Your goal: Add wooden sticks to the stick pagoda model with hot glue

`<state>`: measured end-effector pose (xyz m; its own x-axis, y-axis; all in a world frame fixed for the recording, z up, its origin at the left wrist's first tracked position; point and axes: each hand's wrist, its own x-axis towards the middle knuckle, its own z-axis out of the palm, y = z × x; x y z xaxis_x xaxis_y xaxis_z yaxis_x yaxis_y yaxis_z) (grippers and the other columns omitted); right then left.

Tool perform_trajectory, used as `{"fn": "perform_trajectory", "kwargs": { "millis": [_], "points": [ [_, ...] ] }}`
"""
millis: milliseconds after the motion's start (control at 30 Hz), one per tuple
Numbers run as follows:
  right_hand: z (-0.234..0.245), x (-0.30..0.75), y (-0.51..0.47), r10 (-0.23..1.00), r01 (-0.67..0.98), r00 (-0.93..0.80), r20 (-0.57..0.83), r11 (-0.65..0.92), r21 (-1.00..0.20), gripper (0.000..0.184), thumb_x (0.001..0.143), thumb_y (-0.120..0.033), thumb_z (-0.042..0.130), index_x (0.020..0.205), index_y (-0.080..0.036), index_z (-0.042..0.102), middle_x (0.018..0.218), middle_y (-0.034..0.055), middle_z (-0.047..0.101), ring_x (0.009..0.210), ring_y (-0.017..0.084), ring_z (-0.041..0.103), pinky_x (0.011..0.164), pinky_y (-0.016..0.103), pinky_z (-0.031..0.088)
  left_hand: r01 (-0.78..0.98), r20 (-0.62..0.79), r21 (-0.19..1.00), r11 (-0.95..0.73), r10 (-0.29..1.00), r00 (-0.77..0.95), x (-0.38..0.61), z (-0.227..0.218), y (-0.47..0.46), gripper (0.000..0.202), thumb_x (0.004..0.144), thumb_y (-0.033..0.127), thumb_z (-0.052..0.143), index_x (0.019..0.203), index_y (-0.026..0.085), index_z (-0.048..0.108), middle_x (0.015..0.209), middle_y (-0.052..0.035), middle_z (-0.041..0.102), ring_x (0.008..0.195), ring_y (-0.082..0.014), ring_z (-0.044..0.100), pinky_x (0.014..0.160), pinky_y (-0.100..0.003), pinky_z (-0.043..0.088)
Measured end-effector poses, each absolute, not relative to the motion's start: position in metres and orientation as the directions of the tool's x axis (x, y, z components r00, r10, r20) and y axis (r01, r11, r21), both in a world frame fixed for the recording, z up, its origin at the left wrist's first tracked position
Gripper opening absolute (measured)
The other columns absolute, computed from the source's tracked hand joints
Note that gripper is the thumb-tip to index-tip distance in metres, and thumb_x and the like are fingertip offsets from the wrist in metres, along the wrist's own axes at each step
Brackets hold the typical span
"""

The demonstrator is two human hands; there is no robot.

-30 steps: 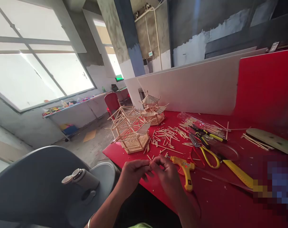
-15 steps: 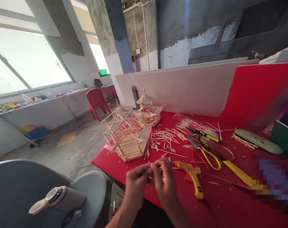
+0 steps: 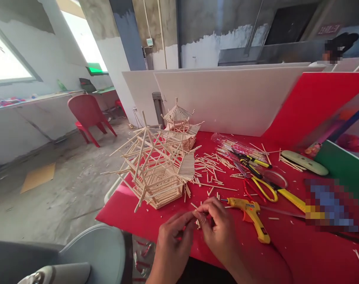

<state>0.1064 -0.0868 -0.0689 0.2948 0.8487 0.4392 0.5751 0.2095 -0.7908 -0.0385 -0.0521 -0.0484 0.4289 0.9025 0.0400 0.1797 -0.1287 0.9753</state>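
My left hand [image 3: 176, 236] and my right hand [image 3: 217, 223] meet over the near edge of the red table, fingertips together. They pinch a short wooden stick [image 3: 194, 206], mostly hidden by the fingers. Just right of my right hand lies a yellow hot glue gun [image 3: 250, 213], its nozzle pointing left. Beyond my hands stands an open pavilion frame [image 3: 155, 169] built from thin wooden sticks, with part of its roof covered. Behind it is a smaller stick pavilion [image 3: 179, 122] with a full pointed roof. Loose cut sticks [image 3: 209, 165] are scattered beside them.
Yellow-handled scissors [image 3: 264, 189], pliers [image 3: 247, 161] and a yellow utility knife [image 3: 292, 199] lie on the right of the red table [image 3: 226, 252]. A bag of sticks [image 3: 226, 144] is behind. White boards [image 3: 215, 102] stand at the back. A grey stool [image 3: 99, 248] is at left.
The view has swung right and closer to the table, so the pavilions look larger. My hands stay together, fingertips still pinched. A person's head now shows at the upper right.
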Motion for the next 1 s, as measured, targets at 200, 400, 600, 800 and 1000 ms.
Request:
{"fn": "perform_trajectory", "kwargs": {
  "millis": [200, 400, 600, 800, 1000],
  "points": [
    [-0.074, 0.107, -0.076, 0.899, 0.612, 0.129, 0.419, 0.26, -0.747, 0.011, 0.093, -0.019, 0.051, 0.091, -0.023, 0.061, 0.086, 0.0021, 0.06, 0.077, 0.013, 0.06, 0.068, 0.023, 0.047, 0.038, -0.005, 0.999, -0.009, 0.933, 0.36, -0.038, -0.06, -0.043, 0.031, 0.081, 0.038, 0.065, 0.104, 0.02, 0.076, 0.092, -0.0109, 0.069, 0.059, -0.0161, 0.061, 0.047, -0.025, 0.053],
    [-0.084, 0.097, -0.073, 0.908, 0.604, 0.118, 0.401, 0.255, -0.755, 0.015, 0.093, -0.017, 0.051, 0.093, -0.023, 0.064, 0.086, 0.0019, 0.062, 0.075, 0.012, 0.061, 0.067, 0.021, 0.047, -0.024, -0.007, 1.0, 0.013, 0.973, 0.232, -0.04, -0.087, -0.034, 0.024, 0.077, 0.038, 0.07, 0.089, 0.019, 0.078, 0.072, -0.0077, 0.07, 0.059, -0.0195, 0.063, 0.047, -0.027, 0.053],
    [-0.084, 0.089, -0.076, 0.913, 0.723, 0.123, 0.39, 0.186, -0.665, 0.011, 0.093, -0.018, 0.047, 0.087, -0.022, 0.056, 0.082, 0.0019, 0.059, 0.071, 0.014, 0.058, 0.061, 0.025, 0.041, 0.12, 0.148, 0.978, -0.171, 0.972, 0.181, -0.043, -0.088, -0.04, 0.015, 0.082, 0.031, 0.065, 0.083, 0.02, 0.076, 0.067, -0.0043, 0.068, 0.055, -0.0146, 0.059, 0.052, -0.023, 0.048],
    [-0.076, 0.082, -0.076, 0.931, 0.72, 0.093, 0.353, 0.182, -0.669, 0.009, 0.095, -0.021, 0.041, 0.088, -0.022, 0.047, 0.085, 0.0029, 0.055, 0.072, 0.015, 0.054, 0.057, 0.026, 0.037, 0.049, 0.147, 0.986, -0.157, 0.976, 0.16, -0.042, -0.078, -0.036, 0.013, 0.082, 0.03, 0.066, 0.074, 0.019, 0.07, 0.067, -0.0017, 0.061, 0.062, -0.0128, 0.055, 0.058, -0.022, 0.044],
    [-0.067, 0.076, -0.075, 0.963, 0.506, 0.096, 0.251, 0.17, -0.846, 0.011, 0.096, -0.023, 0.039, 0.088, -0.022, 0.047, 0.085, 0.0016, 0.054, 0.077, 0.014, 0.055, 0.069, 0.025, 0.045, -0.335, -0.217, 0.892, 0.304, 0.937, 0.273, -0.038, -0.08, -0.032, 0.027, 0.075, 0.038, 0.074, 0.074, 0.017, 0.058, 0.061, 0.0034, 0.052, 0.051, -0.0066, 0.041, 0.046, -0.018, 0.034]
  ]
}}
